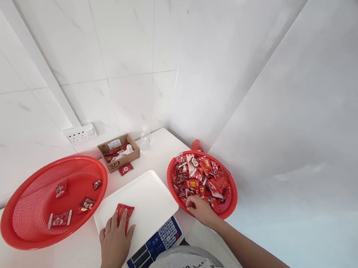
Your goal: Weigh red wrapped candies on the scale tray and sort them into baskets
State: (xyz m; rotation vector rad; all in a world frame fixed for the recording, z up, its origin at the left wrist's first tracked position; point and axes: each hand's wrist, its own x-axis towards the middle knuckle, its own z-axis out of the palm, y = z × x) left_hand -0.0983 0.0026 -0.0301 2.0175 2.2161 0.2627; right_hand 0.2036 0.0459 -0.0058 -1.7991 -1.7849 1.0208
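1. Resting on the shallow, white, rectangular scale tray (152,192), the left hand (114,240) is covering part of a glossy red wrapped packet (128,211) toward the tray's eight o'clock. Its fingers are spreading fairly wide; whether they are gripping, I cannot tell.
2. Holding a narrow curl, the right hand (200,211) is sitting at the seven o'clock edge of a round, red plastic mesh basket (232,199) heaped with small, mostly red packets (193,183). Whether its fingertips are pinching one, I cannot tell.
3. That heaped basket is lying at the tray's three o'clock. A larger, red plastic mesh basket (36,206) is sitting at nine to ten, holding four packets; an open brown cardboard box (129,159) is standing near twelve; the blue keypad panel (156,246) is facing the person between five and six.
4. Pressing down on the tray could be falsifying any weight reading, as could the larger basket's rim if it is touching; I cannot tell.
5. Packets are crowding the heap, so a careless tug could be spilling some over the rim.
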